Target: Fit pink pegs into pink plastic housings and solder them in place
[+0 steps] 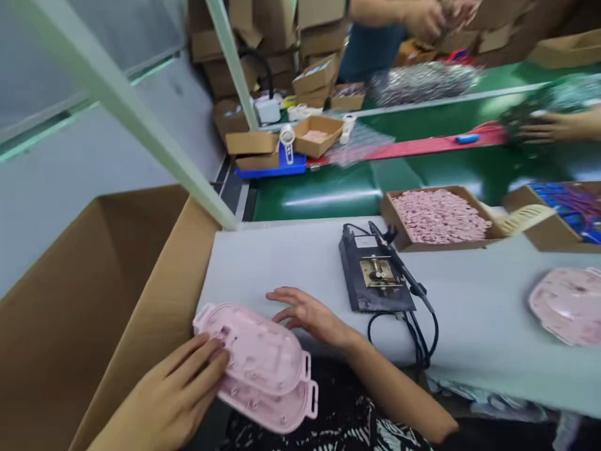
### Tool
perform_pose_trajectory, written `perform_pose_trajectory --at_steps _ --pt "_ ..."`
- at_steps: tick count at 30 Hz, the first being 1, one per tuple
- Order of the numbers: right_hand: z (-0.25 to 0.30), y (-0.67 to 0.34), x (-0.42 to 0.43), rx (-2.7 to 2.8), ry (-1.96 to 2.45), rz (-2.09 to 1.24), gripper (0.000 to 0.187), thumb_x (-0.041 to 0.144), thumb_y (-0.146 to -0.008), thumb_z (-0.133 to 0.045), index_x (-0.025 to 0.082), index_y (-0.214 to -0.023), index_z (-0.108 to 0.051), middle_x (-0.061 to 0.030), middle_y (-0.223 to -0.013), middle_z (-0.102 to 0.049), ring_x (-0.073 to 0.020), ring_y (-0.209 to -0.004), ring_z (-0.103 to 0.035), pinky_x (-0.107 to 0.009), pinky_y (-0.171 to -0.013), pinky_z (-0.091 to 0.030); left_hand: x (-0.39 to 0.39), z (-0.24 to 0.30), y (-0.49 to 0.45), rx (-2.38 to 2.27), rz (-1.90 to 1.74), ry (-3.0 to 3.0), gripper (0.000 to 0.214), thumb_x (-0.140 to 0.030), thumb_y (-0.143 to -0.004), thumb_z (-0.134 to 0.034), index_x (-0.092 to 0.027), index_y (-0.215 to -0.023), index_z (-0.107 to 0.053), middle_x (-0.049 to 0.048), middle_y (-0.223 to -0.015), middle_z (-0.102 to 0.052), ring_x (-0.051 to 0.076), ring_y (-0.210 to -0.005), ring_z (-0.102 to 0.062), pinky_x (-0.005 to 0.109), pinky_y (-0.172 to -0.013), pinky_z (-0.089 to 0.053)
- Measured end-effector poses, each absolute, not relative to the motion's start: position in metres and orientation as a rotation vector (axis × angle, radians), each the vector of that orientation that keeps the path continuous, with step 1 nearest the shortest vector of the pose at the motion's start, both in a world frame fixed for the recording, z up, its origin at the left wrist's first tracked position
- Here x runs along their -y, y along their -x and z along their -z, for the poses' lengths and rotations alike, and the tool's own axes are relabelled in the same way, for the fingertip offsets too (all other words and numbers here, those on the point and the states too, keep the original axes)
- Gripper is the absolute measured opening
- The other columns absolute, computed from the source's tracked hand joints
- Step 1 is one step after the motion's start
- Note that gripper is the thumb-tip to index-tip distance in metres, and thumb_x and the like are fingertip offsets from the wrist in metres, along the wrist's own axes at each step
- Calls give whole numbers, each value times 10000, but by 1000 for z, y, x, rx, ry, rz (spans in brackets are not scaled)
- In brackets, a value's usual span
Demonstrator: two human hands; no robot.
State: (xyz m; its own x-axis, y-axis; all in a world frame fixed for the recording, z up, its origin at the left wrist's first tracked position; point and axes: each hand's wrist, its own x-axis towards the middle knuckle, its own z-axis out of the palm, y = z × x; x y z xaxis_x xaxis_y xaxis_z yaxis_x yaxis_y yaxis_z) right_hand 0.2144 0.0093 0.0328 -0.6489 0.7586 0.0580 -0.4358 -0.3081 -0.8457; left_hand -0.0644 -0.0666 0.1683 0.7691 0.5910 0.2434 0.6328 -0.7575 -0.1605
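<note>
The work in hand is handling pink plastic parts at the near edge of a pale tabletop (277, 275). The left hand (159, 401) is curled around the end of two pink plastic shells (256, 351), its fingers lying across the top one. The shells sit stacked and tilted, overhanging the tabletop's edge above the person's black-and-white patterned clothing (282, 429). The right hand (310, 316) is spread, with fingers slightly curved and not pinching anything. Its fingertips reach the far side of the top shell, though I cannot tell whether they touch it.

Beyond the right hand, a black soldering station (370, 272) stands on the tabletop, apart from the shells, with a soldering iron (399, 263) resting in it and black cables (422, 338) looping toward the near edge. Farther back is a cardboard tray (389, 219) heaped with small pink pieces (439, 216), and at the right lies another pink shell (570, 305).

To the left stands a large open cardboard box (94, 300). Across a green conveyor belt (319, 194), a co-worker's hand (554, 128) rests near a clear plastic bag (563, 94), among stacked cardboard boxes (272, 50).
</note>
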Motion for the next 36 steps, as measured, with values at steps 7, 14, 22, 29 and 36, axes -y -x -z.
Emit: perform_pose_trajectory --at_steps 7,14,22,29,36 --pt "-34 -255 19 1527 886 -1483 218 315 -1001 -570 254 -1176 -687 -50 -1425 -592 -186 -1357 -546 -443 -1178 -417 47 -94 40 1145 356 2662 277 -46 -878 -634 -263 -1017 -737 30 -1391 -621 268 -1316 -520 437 -1090 -521" --pt "-13 -259 15 1605 1367 -728 342 212 -1017 -436 205 -1289 -642 -123 -1463 -545 -229 -1371 -529 -451 -1181 -442 -27 -18 64 1526 534 2582 409 -60 -902 -579 -345 -1140 -749 76 -1415 -543 352 -1362 -372 532 -1054 -508" --pt "-16 -233 38 1912 1610 -505 456 278 -1004 -510 164 -1445 -490 -176 -1554 -435 -311 -1426 -453 -543 -1175 -449 -66 -1 64 1516 637 2661 304 -217 -959 -550 -290 -1165 -761 91 -1412 -565 353 -1300 -401 516 -1068 -484" --pt "-100 -338 3 1894 1889 97 275 287 -1013 -460 188 -1180 -654 -126 -1211 -689 -247 -1158 -638 -418 -1038 -528 -94 20 77 1373 839 2655 390 -170 -944 -441 -242 -1092 -794 147 -1353 -616 372 -1185 -535 596 -1048 -430" --pt "-128 -480 -122 2028 2193 -64 256 387 -1003 -600 148 -1063 -670 -68 -1063 -697 -191 -959 -673 -405 -908 -567 -108 29 86 1400 951 2679 450 -190 -894 -384 -219 -1205 -707 138 -1295 -650 357 -1123 -605 583 -1036 -430"
